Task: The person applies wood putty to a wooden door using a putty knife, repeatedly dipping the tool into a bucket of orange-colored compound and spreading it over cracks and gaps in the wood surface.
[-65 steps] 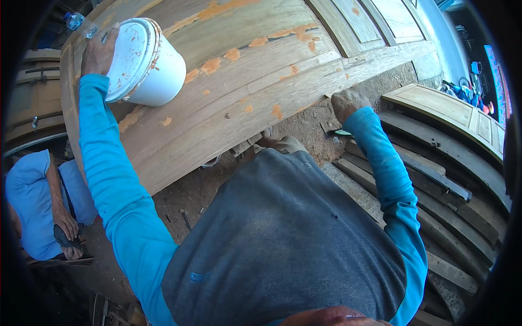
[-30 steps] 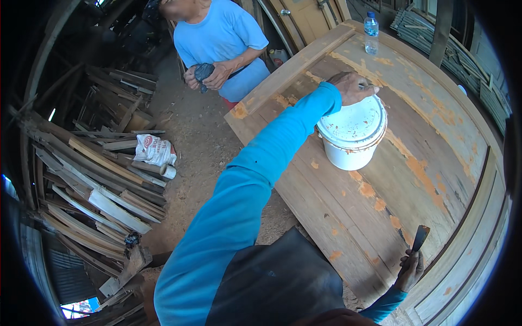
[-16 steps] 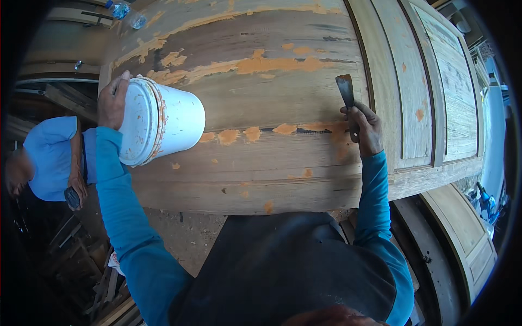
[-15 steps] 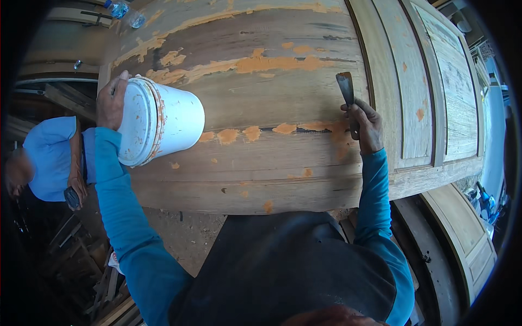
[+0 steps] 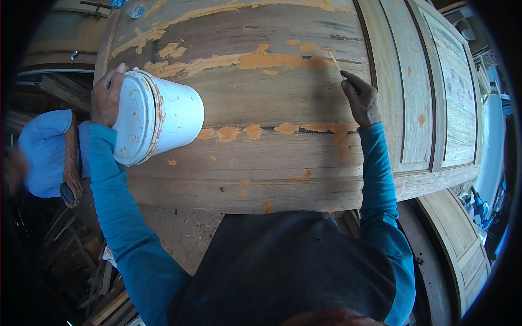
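Observation:
My left hand (image 5: pixel 107 93) grips the rim of a white plastic bucket (image 5: pixel 156 117) that stands on a large wooden door panel (image 5: pixel 261 163) lying flat in front of me. Orange filler smears the bucket's rim. My right hand (image 5: pixel 361 99) holds a narrow putty knife (image 5: pixel 335 61) with its blade pressed to the wood beside an orange filler patch (image 5: pixel 272 58). More orange patches run in a line (image 5: pixel 255 131) across the panel's middle, between my two hands.
A person in a light blue shirt (image 5: pixel 46 152) sits at the left, below the panel's edge. Panelled wooden doors (image 5: pixel 435 103) lie to the right. Loose timber offcuts (image 5: pixel 98 277) are piled on the dirt floor at lower left. Plastic bottles (image 5: pixel 128 5) stand at the panel's far edge.
My right hand has moved up the panel and tilted the putty knife onto the upper filler streak. The view shifted slightly; my left hand stays on the bucket.

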